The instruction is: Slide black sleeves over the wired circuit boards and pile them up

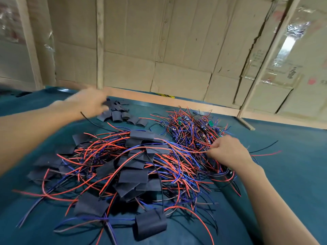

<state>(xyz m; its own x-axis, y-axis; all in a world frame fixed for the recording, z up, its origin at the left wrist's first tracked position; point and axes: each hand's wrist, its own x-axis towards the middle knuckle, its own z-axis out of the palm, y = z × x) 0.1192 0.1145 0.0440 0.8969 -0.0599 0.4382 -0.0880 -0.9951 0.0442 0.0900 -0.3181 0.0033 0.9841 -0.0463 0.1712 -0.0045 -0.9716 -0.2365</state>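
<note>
Pinching wires at the near edge of the unsleeved board pile (pixel 194 128), the right hand (pixel 228 152) has its grip set, while the blurred left hand (pixel 86 101) reaches the loose black sleeves (pixel 120 114), grip unclear; better lift one board clear before sleeving.

Near you: a sprawling pile of sleeved boards (pixel 134 174), flat black sleeves with red, blue and black wires tangled across each other. Far right: a heap of bare wired circuit boards (pixel 192 128), small green boards showing among the wires. Far left of it: loose empty black sleeves (pixel 122 115), short flattened tubes, clustered.
</note>
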